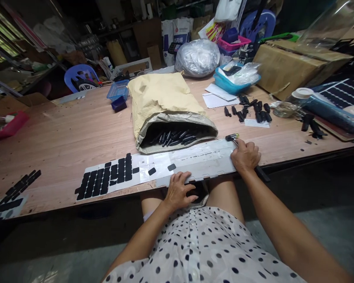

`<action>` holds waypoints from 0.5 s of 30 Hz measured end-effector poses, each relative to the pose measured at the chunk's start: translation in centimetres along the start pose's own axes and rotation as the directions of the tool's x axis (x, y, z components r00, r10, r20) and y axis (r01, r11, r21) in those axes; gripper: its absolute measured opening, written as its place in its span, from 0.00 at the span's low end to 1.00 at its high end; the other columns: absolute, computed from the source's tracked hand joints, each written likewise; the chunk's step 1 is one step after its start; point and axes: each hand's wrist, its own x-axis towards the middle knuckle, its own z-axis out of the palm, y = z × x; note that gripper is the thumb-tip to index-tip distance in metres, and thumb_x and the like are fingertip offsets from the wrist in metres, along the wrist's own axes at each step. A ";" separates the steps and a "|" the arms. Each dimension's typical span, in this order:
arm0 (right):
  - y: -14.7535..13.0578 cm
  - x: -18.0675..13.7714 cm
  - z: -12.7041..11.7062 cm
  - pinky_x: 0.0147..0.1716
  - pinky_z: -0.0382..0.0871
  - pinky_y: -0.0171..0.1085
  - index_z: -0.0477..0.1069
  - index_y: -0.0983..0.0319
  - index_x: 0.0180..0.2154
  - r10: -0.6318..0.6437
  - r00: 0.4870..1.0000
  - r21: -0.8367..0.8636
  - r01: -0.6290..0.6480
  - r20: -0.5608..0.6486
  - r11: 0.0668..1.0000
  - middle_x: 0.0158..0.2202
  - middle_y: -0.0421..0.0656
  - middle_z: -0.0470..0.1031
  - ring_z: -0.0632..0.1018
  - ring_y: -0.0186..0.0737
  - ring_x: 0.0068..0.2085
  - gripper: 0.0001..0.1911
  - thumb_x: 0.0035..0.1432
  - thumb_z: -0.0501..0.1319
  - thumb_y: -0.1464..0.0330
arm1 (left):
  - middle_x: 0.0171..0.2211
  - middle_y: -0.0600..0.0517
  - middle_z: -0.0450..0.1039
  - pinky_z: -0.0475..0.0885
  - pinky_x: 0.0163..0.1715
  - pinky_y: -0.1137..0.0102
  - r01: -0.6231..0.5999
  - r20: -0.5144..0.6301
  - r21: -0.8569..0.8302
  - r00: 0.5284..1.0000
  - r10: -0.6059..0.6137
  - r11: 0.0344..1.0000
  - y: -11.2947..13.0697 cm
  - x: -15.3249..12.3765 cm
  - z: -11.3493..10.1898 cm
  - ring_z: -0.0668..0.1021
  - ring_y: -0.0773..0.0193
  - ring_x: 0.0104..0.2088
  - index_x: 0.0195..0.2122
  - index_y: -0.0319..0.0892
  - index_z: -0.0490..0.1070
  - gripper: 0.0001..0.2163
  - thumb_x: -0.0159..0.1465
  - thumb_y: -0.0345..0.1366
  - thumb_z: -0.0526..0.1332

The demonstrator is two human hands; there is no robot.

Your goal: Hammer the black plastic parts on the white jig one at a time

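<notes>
My right hand [246, 157] is wrapped round a small hammer [231, 137]; its head shows past the thumb, and its dark handle runs out below the hand over the table edge. My left hand [179, 191] rests at the near edge of a long grey board [211, 169], fingers apart and holding nothing visible. Several black rounded pieces [98, 177] lie in rows on a pale sheet to the left, with a few loose ones [171, 167] on the white paper. Behind the board a paper sack [165, 92] lies open towards me, with slim black parts [177, 137] inside.
Black parts [261, 112] lie in a group right of the sack. Behind them stand a blue basin [234, 82] and a cardboard box [289, 67]. Small blue baskets [118, 91] sit left of the sack, and a red tray [10, 127] is at far left.
</notes>
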 end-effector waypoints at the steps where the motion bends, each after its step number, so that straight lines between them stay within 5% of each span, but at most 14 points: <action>1: -0.1 0.0 -0.1 0.36 0.52 0.43 0.80 0.60 0.50 0.003 1.000 0.003 -0.003 0.010 1.000 0.42 0.53 0.71 0.68 0.50 0.42 0.20 0.61 0.57 0.72 | 0.59 0.46 0.75 0.68 0.57 0.49 0.007 -0.013 -0.018 1.000 -0.007 1.000 -0.2 0.3 -0.2 0.71 0.44 0.58 0.43 0.53 0.85 0.14 0.57 0.47 0.75; 5: -0.2 -0.1 -0.2 0.36 0.52 0.43 0.79 0.61 0.52 0.003 0.999 0.010 -0.003 0.039 1.000 0.43 0.54 0.70 0.68 0.50 0.41 0.20 0.61 0.57 0.72 | 0.46 0.47 0.80 0.72 0.52 0.55 0.209 -0.177 -0.046 0.961 -0.214 0.977 -3.1 3.5 -3.3 0.77 0.51 0.49 0.46 0.50 0.83 0.10 0.65 0.41 0.68; 9: -0.2 -0.1 0.0 0.36 0.53 0.43 0.79 0.61 0.52 -0.007 0.999 0.009 0.006 0.034 1.000 0.43 0.54 0.70 0.68 0.51 0.42 0.20 0.61 0.56 0.72 | 0.45 0.47 0.80 0.75 0.48 0.57 0.503 -0.400 -0.029 0.787 -0.471 0.864 -8.4 8.8 -8.1 0.78 0.51 0.47 0.48 0.47 0.81 0.11 0.66 0.38 0.65; 12: -0.1 -0.1 0.3 0.36 0.55 0.43 0.79 0.61 0.51 -0.015 1.000 0.018 0.014 0.013 1.000 0.42 0.54 0.70 0.68 0.51 0.42 0.20 0.60 0.57 0.72 | 0.44 0.44 0.79 0.74 0.50 0.57 0.647 -0.420 0.040 0.702 -0.575 0.761 -11.3 12.0 -10.3 0.78 0.48 0.49 0.46 0.45 0.81 0.11 0.64 0.37 0.66; 15: -0.1 -0.1 0.5 0.37 0.57 0.44 0.79 0.60 0.51 -0.024 1.000 0.020 0.024 0.009 1.000 0.42 0.54 0.70 0.68 0.52 0.43 0.20 0.59 0.58 0.71 | 0.44 0.44 0.77 0.74 0.49 0.57 0.698 -0.405 0.092 0.677 -0.614 0.710 -12.5 13.7 -10.8 0.78 0.45 0.51 0.42 0.46 0.81 0.08 0.63 0.39 0.67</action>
